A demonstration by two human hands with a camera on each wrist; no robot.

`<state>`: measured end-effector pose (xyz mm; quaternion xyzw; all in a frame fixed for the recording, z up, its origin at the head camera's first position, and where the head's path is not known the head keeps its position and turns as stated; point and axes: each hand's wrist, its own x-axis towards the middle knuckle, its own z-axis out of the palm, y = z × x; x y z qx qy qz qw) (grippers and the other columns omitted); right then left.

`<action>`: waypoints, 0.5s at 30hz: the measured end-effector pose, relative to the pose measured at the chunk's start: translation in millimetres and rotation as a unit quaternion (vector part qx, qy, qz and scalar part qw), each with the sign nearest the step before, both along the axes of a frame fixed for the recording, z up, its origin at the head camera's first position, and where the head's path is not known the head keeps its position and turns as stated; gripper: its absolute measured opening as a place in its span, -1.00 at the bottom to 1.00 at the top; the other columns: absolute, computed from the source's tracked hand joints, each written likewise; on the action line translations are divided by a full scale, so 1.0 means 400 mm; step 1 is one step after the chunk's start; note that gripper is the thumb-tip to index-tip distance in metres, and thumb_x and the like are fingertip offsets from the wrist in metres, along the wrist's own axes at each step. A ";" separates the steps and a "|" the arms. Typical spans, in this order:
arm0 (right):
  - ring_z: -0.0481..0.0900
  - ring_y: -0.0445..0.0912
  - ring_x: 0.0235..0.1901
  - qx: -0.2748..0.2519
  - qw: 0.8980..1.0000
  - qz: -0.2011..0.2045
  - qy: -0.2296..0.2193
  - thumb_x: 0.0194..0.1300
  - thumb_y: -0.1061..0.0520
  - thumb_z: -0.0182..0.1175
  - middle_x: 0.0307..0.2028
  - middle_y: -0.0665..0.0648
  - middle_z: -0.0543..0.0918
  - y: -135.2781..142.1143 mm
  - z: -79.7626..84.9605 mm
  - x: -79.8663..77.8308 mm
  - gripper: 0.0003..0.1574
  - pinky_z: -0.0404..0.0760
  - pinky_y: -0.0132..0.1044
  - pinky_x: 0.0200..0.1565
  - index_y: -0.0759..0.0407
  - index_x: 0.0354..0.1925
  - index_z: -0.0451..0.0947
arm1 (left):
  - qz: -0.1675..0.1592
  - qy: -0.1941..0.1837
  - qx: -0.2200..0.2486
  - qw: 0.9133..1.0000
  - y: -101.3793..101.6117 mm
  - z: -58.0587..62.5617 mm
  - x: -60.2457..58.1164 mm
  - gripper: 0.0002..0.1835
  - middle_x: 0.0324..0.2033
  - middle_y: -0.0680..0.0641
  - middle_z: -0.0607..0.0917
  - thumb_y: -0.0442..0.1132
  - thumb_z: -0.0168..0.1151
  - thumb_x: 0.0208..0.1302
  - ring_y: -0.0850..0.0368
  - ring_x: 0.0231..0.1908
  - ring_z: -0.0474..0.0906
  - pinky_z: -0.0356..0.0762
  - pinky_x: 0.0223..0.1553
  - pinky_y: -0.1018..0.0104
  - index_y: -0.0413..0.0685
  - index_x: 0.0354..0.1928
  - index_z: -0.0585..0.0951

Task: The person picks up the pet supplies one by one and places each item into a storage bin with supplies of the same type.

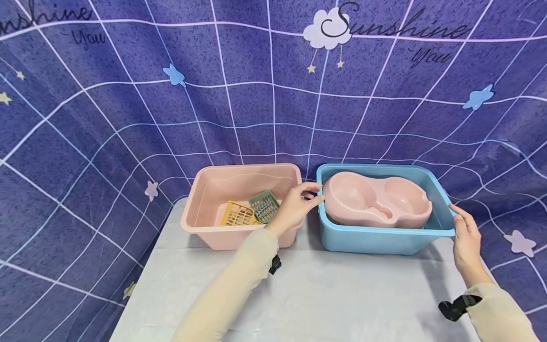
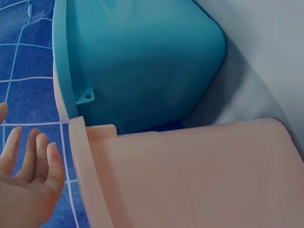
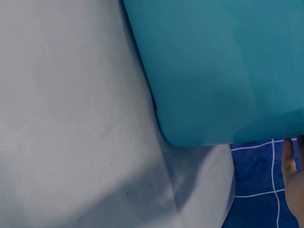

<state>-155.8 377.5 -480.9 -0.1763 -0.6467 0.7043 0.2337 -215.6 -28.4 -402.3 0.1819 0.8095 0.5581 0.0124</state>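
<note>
A blue plastic bin (image 1: 363, 242) stands at the right on the table, with a pink double pet bowl (image 1: 380, 202) lying inside it. At the bin's left rim is my left hand (image 1: 295, 206), its fingertips right at the edge; the left wrist view shows that hand (image 2: 28, 190) with loosely bent, spread fingers. My right hand (image 1: 466, 240) touches the opposite end of the rim, fingers fairly straight. Only part of the right hand (image 3: 295, 178) shows in the right wrist view, beside the blue bin (image 3: 223, 76).
To the left stands a pink bin (image 1: 243, 169), close beside the blue one. Inside it lie a yellow slotted scoop (image 1: 238, 214) and a green slotted scoop (image 1: 265, 207). A white-covered table (image 1: 333, 294) carries both bins, and a purple gridded curtain (image 1: 256, 104) hangs behind.
</note>
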 end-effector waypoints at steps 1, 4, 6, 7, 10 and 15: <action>0.42 -0.26 -0.04 0.001 1.000 0.000 0.001 0.54 0.12 -0.05 0.02 -0.17 0.52 0.000 0.000 0.000 -0.58 0.43 -0.64 -0.19 0.01 0.24 0.56 | -0.001 0.001 -0.002 1.000 -0.005 0.000 0.002 -0.63 0.04 -0.10 0.65 -0.20 0.31 0.34 0.05 -0.04 0.56 0.51 0.04 0.23 -0.07 0.17 0.61; 0.43 -0.26 -0.03 0.002 1.000 0.000 0.004 0.54 0.12 -0.05 0.02 -0.17 0.52 -0.001 -0.001 0.000 -0.58 0.43 -0.65 -0.20 0.02 0.24 0.56 | 0.001 0.007 0.002 1.000 -0.021 0.000 0.012 -0.63 0.01 -0.08 0.66 -0.22 0.32 0.33 0.07 -0.07 0.57 0.51 0.04 0.25 -0.09 0.15 0.62; 0.43 -0.25 -0.03 0.001 1.000 0.001 0.005 0.54 0.11 -0.04 0.01 -0.17 0.53 -0.001 -0.001 0.001 -0.58 0.43 -0.65 -0.20 0.02 0.24 0.56 | 0.003 0.010 0.006 1.000 -0.032 0.000 0.021 -0.64 -0.01 -0.07 0.67 -0.23 0.32 0.32 0.10 -0.11 0.56 0.51 0.01 0.28 -0.12 0.14 0.63; 0.43 -0.25 -0.03 0.004 1.000 0.000 0.003 0.54 0.11 -0.04 0.01 -0.17 0.53 -0.001 -0.001 0.001 -0.58 0.43 -0.65 -0.21 0.02 0.24 0.56 | 0.004 0.012 0.007 1.000 -0.038 0.000 0.027 -0.64 -0.03 -0.06 0.67 -0.23 0.32 0.32 0.12 -0.13 0.55 0.51 -0.02 0.30 -0.11 0.13 0.63; 0.43 -0.26 -0.05 0.008 1.000 -0.003 -0.004 0.53 0.10 -0.04 0.02 -0.17 0.52 -0.002 0.000 0.001 -0.58 0.43 -0.66 -0.22 0.00 0.24 0.56 | 0.003 0.011 0.012 1.000 -0.052 0.010 0.052 -0.65 -0.04 -0.09 0.67 -0.24 0.32 0.32 0.11 -0.15 0.54 0.51 -0.04 0.26 -0.10 0.13 0.64; 0.42 -0.26 -0.05 0.005 1.000 -0.003 -0.006 0.53 0.10 -0.04 0.06 -0.14 0.51 0.001 -0.001 0.000 -0.57 0.43 -0.66 -0.21 -0.01 0.25 0.55 | 0.010 0.012 0.012 1.000 -0.066 -0.005 0.077 -0.66 -0.11 -0.03 0.68 -0.24 0.33 0.31 0.11 -0.18 0.54 0.51 -0.06 0.23 -0.06 0.11 0.65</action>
